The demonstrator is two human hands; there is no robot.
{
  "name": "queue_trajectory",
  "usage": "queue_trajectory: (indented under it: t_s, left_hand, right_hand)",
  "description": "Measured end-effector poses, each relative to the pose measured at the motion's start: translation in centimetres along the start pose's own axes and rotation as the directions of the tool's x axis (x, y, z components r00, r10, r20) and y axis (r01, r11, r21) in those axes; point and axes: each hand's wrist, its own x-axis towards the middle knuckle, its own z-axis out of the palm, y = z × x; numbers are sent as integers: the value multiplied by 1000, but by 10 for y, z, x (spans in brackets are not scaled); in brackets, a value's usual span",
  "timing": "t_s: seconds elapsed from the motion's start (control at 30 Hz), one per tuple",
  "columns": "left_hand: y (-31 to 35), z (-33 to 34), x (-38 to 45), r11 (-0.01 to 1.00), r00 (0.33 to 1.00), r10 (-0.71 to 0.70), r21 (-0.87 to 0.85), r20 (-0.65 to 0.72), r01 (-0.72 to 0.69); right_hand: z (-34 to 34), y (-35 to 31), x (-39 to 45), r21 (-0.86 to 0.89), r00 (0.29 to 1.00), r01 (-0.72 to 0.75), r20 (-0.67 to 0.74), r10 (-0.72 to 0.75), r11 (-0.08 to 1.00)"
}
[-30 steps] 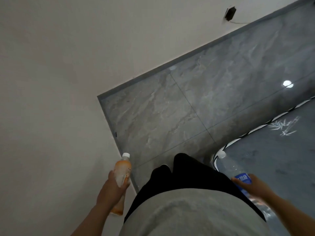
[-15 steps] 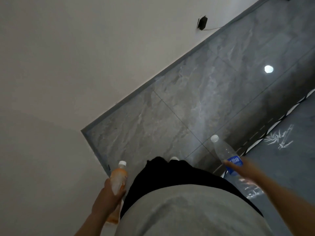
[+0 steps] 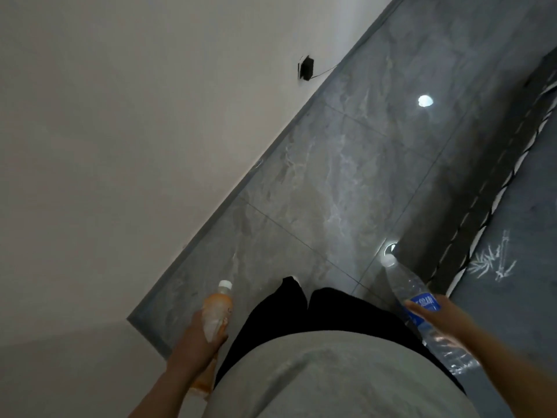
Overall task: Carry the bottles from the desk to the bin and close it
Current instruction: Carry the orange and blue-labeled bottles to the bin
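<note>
Gripping two bottles: left hand (image 3: 197, 336) wraps orange bottle (image 3: 217, 312), right hand (image 3: 437, 319) clear bottle (image 3: 405, 285).

We see a pale wall (image 3: 126, 122) on the left; a black plug (image 3: 306, 68) with a thin cable sits on it, near the grey skirting (image 3: 241, 188); the grey marble floor tiles (image 3: 346, 182) reflect a round light (image 3: 425, 101); on the right lies a dark rug (image 3: 524, 297) with a white bamboo drawing (image 3: 491, 260).
</note>
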Motion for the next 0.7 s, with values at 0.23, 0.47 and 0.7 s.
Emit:
queue_trajectory:
  t_s: [0.23, 0.47, 0.7]
  left_hand:
    - [114, -59, 87, 975, 978, 196, 95, 70, -202]
    - [224, -75, 151, 949, 970, 229, 205, 83, -242]
    - [296, -88, 176, 957, 967, 236, 152, 99, -249]
  right_hand:
    - [-9, 1, 15, 211, 984, -166, -23, 175, 963]
    - [-69, -33, 66, 319, 979, -190, -5, 202, 928]
    - [-155, -97, 111, 339, 986, -100, -93, 139, 936]
